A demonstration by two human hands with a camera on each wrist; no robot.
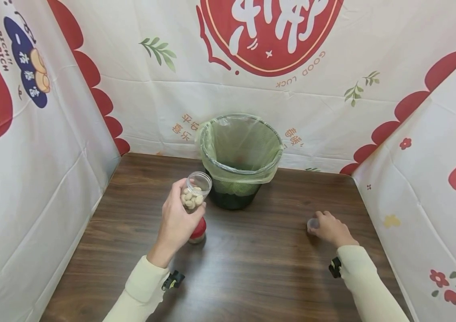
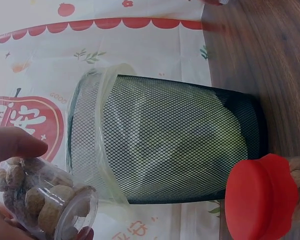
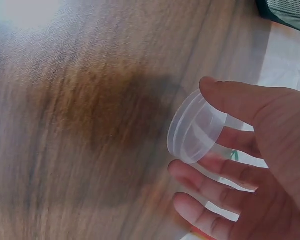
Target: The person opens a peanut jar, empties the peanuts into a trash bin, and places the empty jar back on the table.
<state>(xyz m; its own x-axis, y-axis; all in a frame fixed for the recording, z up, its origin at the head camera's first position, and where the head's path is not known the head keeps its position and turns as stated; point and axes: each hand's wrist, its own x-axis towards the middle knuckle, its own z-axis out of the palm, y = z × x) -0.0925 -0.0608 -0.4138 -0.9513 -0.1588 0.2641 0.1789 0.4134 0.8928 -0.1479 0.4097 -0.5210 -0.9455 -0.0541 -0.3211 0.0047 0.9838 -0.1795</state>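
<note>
My left hand (image 1: pixel 177 226) grips a clear plastic jar (image 1: pixel 200 183) without a lid, held tilted in the air just left of the bin. Shelled-looking pale nuts, like peanuts in the shell (image 2: pixel 55 207), lie inside the jar. Over at the right, my right hand (image 1: pixel 332 229) pinches a translucent round lid (image 3: pixel 195 127) between thumb and fingers, a little above the tabletop. Below the left hand stands a second jar with a red lid (image 2: pixel 260 197); brown nuts show through its side in the left wrist view, and the hand partly hides it in the head view.
A dark mesh bin (image 1: pixel 234 197) with a pale green liner (image 1: pixel 240 134) stands at the back of the brown wooden table (image 1: pixel 248 264). Printed cloth walls (image 1: pixel 163 107) enclose the table at the back and both sides.
</note>
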